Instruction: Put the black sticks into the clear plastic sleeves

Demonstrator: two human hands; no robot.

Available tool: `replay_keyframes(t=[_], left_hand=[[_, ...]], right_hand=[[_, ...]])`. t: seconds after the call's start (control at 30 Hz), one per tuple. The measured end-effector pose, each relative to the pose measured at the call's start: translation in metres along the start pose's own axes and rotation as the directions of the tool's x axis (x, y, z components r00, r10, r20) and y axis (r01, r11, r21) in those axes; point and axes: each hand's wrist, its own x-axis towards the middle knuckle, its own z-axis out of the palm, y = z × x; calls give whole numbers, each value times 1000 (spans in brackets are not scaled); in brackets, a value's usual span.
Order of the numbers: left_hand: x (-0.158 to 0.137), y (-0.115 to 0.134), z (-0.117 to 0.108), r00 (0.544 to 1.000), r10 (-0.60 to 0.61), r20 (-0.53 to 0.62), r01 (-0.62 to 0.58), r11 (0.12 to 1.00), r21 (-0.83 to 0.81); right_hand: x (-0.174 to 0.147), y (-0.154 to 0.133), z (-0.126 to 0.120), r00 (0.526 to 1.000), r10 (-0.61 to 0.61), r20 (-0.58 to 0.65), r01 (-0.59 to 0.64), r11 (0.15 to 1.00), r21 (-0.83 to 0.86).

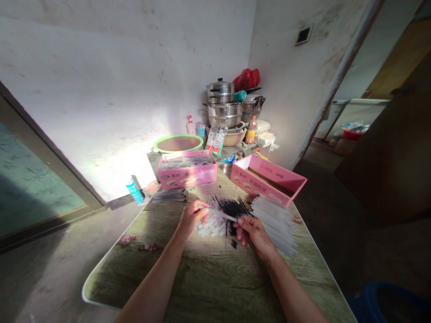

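A slim translucent white tube [222,214] is stretched between both hands above the table. Its left end is pinched by the fingers of my left hand [193,215]. At the other end, my right hand [252,231] grips it between thumb and fingers. Beneath and behind the tube lie a pile of small whitish pieces [212,225] and a heap of thin black sticks [235,207]. To the right of my right hand, many similar white tubes [274,224] lie side by side. Whether a black stick sits inside the held tube, I cannot tell.
On the wooden-patterned table [134,269], a pink box [186,175] full of thin pieces stands at back left, with a bundle of grey tubes [170,195] before it. Another pink box [269,179] is at back right. Stacked pots [224,110] stand behind, beside a green-rimmed round tray [178,143].
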Motion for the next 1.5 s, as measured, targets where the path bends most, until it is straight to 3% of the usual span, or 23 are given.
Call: replay_keyframes(t=[0.37,0.57,0.77,1.23,1.5], left_hand=[[1,-1,-5,995,-96,-15,94,989,-111],[1,-1,-5,995,-98,-18,95,988,-122],[1,-2,-5,995,-97,-11,94,986,-138],[3,-7,-7,996,-91,-6,90,988,-129],[3,-5,-10,995,-90,-41,82,982,-171]], right_hand=[[-2,-2,0,1000,-7,14,9,983,-182],[0,3,-2,997,40,68,-25,978,-209],[0,3,-2,1000,24,7,-22,981,-195],[-1,2,-1,996,58,71,-42,979,-200],[1,-1,-7,996,-2,-91,-18,976,-219]])
